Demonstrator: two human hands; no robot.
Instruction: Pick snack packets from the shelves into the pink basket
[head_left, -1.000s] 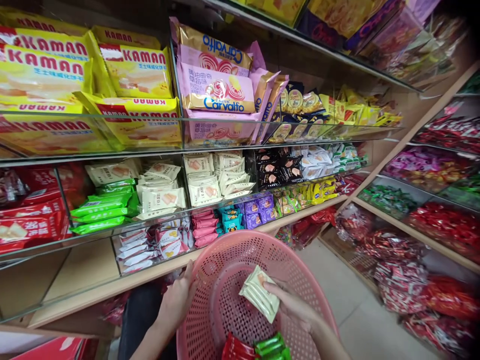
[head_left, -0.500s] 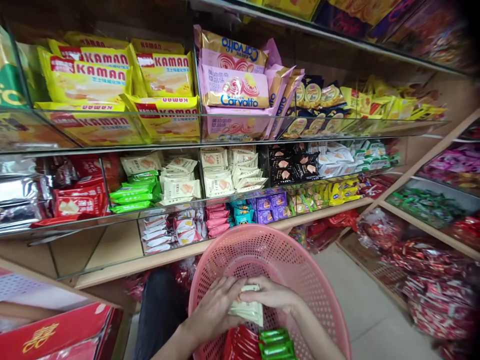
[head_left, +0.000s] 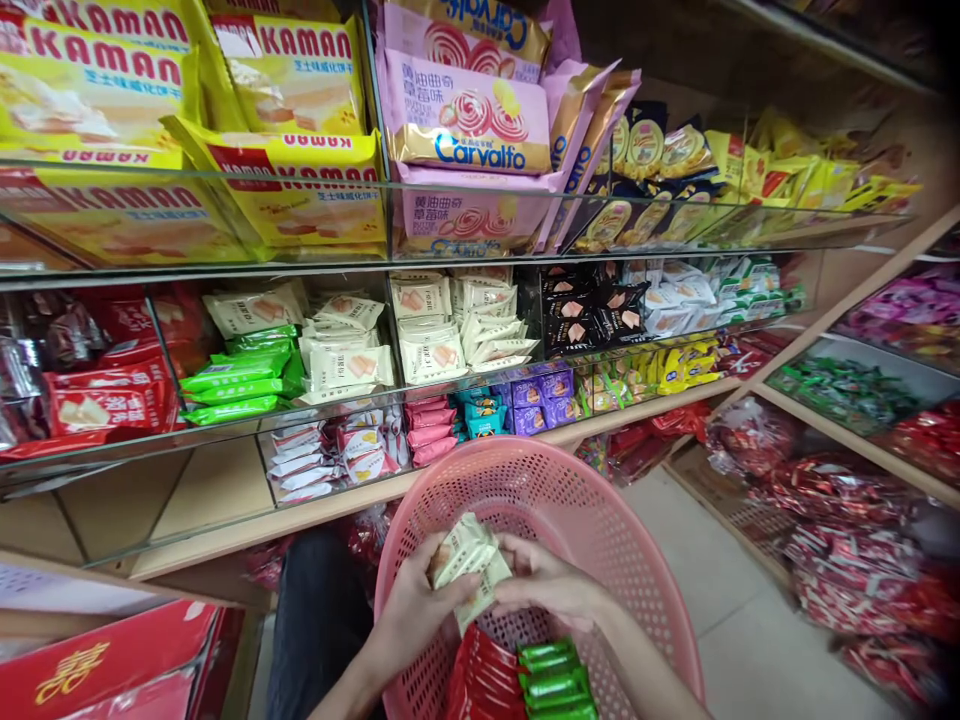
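Note:
Cream-coloured wafer packets (head_left: 469, 562) are held in a small bunch between both hands, inside the pink basket (head_left: 540, 452). My left hand (head_left: 420, 590) is closed round their left side, its thumb across the front. From the right, my right hand (head_left: 551, 580) grips the same bunch with its fingers bent. Below the hands, red packets (head_left: 486, 680) stand in a row in the basket, beside a stack of green packets (head_left: 555, 680). How many cream packets are in the bunch I cannot tell.
Glass-fronted shelves hold more cream packets (head_left: 349, 362), yellow wafer packs (head_left: 300, 190), pink-and-gold biscuit packs (head_left: 472, 115) and black packets (head_left: 589, 315). A red box (head_left: 112, 660) is at lower left. Bagged red goods (head_left: 855, 590) lie at right, past the tiled floor (head_left: 720, 560).
My hands have turned from lying over the cream packets to holding them up from both sides, showing their fronts. The view has shifted closer to the shelves.

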